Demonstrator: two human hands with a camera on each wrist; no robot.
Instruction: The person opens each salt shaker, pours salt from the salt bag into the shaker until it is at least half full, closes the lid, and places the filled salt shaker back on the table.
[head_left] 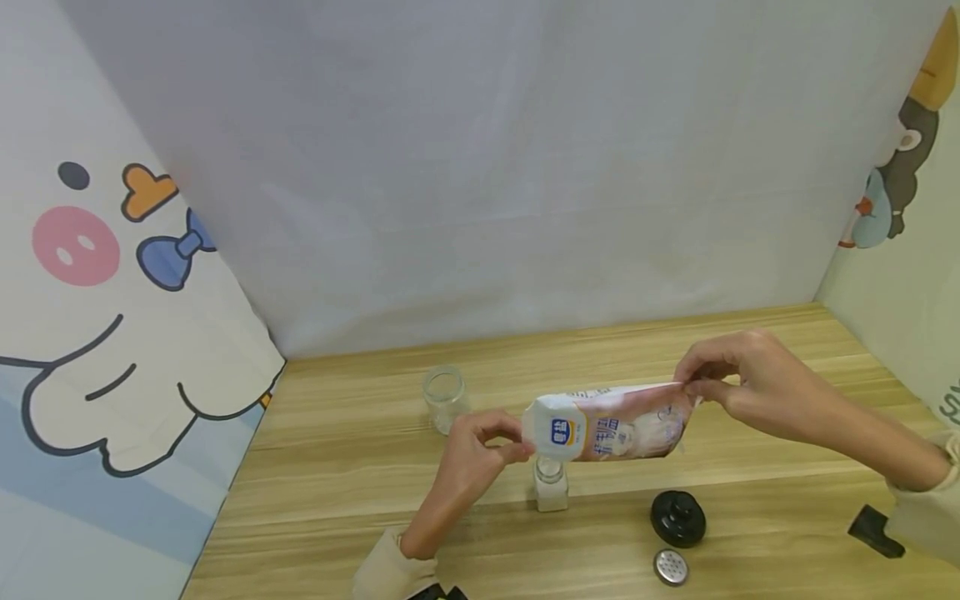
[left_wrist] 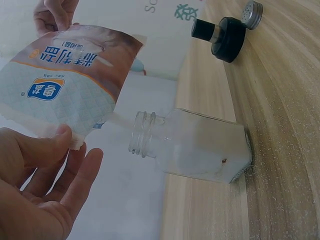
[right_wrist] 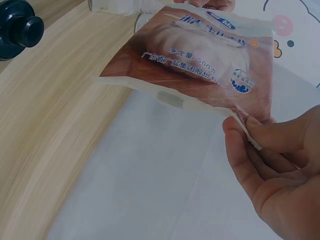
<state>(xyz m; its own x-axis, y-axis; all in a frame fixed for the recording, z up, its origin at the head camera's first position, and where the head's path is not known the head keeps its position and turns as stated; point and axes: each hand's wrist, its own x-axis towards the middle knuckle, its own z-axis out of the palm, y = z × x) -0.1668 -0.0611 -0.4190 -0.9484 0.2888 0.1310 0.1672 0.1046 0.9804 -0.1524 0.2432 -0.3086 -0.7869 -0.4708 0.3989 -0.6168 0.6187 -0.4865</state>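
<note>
A salt bag [head_left: 622, 425], printed blue and brown with Chinese lettering, is held sideways above the table between both hands. My left hand [head_left: 476, 454] pinches its pale end between thumb and finger; the other fingers are loosely spread in the left wrist view. At the brown end, my right hand [head_left: 750, 383] pinches a corner of the seam, higher up. Just below the bag's pale end stands a small square glass bottle [left_wrist: 205, 145], uncapped and upright, with white salt inside. A faint white stream [left_wrist: 120, 121] runs from the bag's corner to the bottle's mouth.
Behind my left hand stands an open clear glass jar [head_left: 446, 404]. A black knobbed lid [head_left: 678, 518] and a perforated metal cap [head_left: 671, 567] lie at the front right. White grains are scattered over the wooden table [left_wrist: 285, 130]. A pale curtain [head_left: 487, 208] hangs behind.
</note>
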